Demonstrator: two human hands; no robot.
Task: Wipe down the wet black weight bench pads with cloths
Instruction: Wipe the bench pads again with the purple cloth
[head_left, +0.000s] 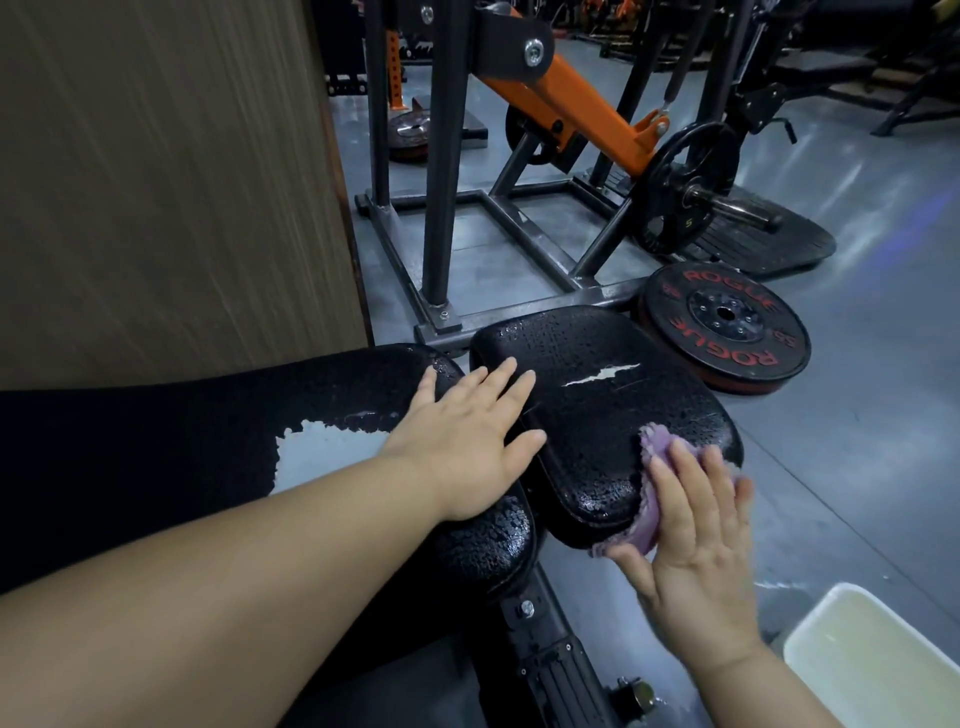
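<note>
Two black bench pads lie in front of me, both beaded with water. The long back pad (208, 415) runs in from the left and has a patch where the cover has peeled off. The smaller seat pad (597, 395) beyond it has a white tear across its top. My left hand (467, 441) lies flat with straight fingers across the gap between the two pads. My right hand (696, 525) presses a purple cloth (654, 462) with straight fingers against the seat pad's near right edge.
A white tub of cloudy water (883, 660) stands on the floor at the bottom right. A black and red weight plate (727, 322) lies just beyond the seat pad. A dark steel and orange machine frame (519, 218) stands behind. A wooden panel (156, 182) rises at the left.
</note>
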